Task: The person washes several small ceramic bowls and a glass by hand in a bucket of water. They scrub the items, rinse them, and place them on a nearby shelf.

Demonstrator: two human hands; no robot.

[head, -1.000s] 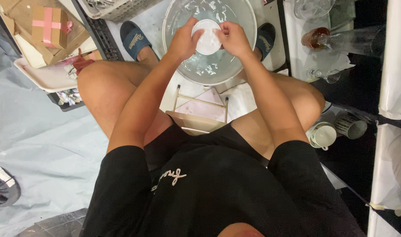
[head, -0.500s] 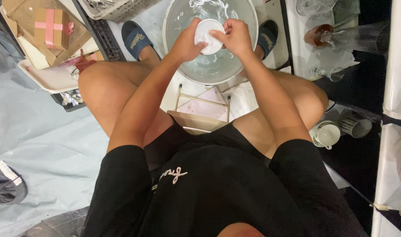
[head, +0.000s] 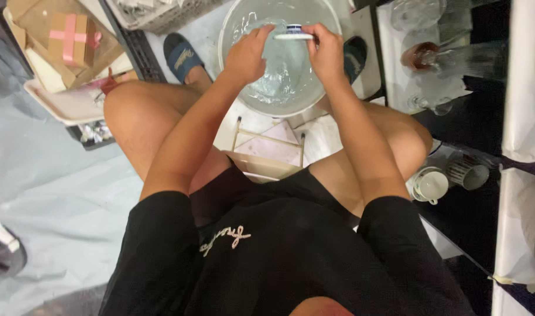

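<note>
Together the left hand (head: 247, 55) and right hand (head: 327, 54) grip a small white dish (head: 293, 35) edge-on over the water basin (head: 238, 88) at twelve o'clock

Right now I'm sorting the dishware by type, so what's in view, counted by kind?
Small white dish held by left hand and right hand: 1
Water basin: 1
Cups on the floor, white cup and ribbed cup: 2
Glassware on the cloth, blurred, roughly: 3
Total: about 7
</note>
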